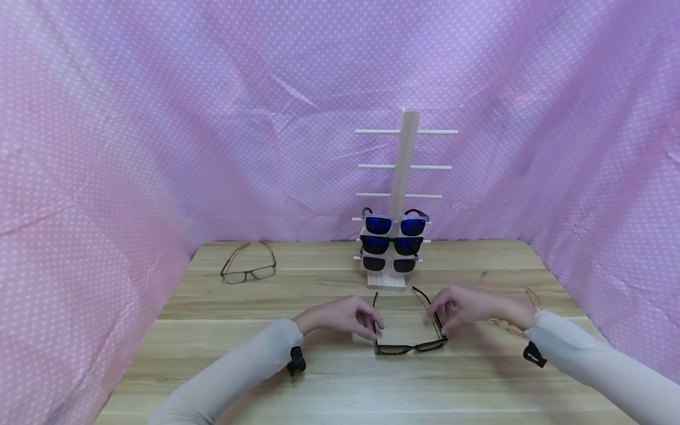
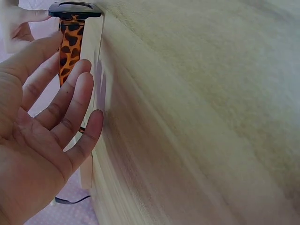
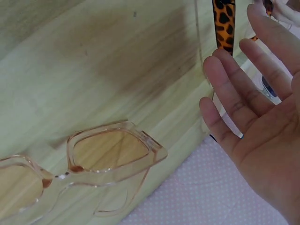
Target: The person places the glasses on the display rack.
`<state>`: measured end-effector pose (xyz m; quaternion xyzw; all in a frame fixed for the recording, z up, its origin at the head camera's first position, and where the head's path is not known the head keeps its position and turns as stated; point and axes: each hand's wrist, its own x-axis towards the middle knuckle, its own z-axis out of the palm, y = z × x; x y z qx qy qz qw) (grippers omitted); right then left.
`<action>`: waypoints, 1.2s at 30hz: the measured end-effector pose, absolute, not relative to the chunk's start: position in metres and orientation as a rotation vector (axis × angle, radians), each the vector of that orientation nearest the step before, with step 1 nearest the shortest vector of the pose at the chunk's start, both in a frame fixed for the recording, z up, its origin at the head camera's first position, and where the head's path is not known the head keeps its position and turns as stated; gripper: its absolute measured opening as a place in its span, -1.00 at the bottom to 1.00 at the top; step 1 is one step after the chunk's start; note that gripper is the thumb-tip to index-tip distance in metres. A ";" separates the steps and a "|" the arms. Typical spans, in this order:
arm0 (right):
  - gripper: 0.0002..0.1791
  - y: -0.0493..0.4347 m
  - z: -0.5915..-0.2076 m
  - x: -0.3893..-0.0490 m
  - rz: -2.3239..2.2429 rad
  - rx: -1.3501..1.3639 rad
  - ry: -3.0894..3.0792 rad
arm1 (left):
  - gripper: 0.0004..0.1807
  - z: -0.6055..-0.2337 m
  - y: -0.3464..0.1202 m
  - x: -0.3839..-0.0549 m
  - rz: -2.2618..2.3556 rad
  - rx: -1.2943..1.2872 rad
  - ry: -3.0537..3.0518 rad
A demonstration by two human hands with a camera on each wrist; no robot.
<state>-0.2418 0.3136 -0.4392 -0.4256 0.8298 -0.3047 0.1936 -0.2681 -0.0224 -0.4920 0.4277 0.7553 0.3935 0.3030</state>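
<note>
A pair of sunglasses (image 1: 412,349) with a dark front faces the near edge of the table, its temples unfolded and pointing back. My left hand (image 1: 345,316) pinches the left temple near the hinge, thumb and index finger on either side. At the right temple, my right hand (image 1: 462,304) holds it between thumb and fingers, partly hidden. The left wrist view shows an orange-and-black tortoiseshell temple (image 2: 71,49) beside the thumb and index finger; the other fingers are loosely spread. Another tortoiseshell temple (image 3: 225,23) lies past the right fingertips.
A wooden display stand (image 1: 406,156) with white rods stands behind, bearing three pairs of sunglasses (image 1: 393,245) on its lower rods. Thin-framed eyeglasses (image 1: 247,275) lie at the back left. Clear peach-framed glasses (image 3: 110,150) lie beside the right forearm. Pink dotted cloth (image 1: 276,88) surrounds the table.
</note>
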 end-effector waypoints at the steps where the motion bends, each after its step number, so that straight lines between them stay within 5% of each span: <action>1: -0.62 0.313 -0.439 -0.241 -0.843 -1.181 2.333 | -0.75 -0.492 -0.022 -0.268 1.044 1.132 2.001; 16: -0.58 0.309 -0.437 -0.241 -0.779 -0.953 2.316 | -0.70 -0.492 -0.021 -0.266 1.089 1.080 2.039; 36: -0.76 0.309 -0.439 -0.232 -0.861 -1.087 2.199 | -0.75 -0.493 -0.021 -0.253 1.080 1.177 1.996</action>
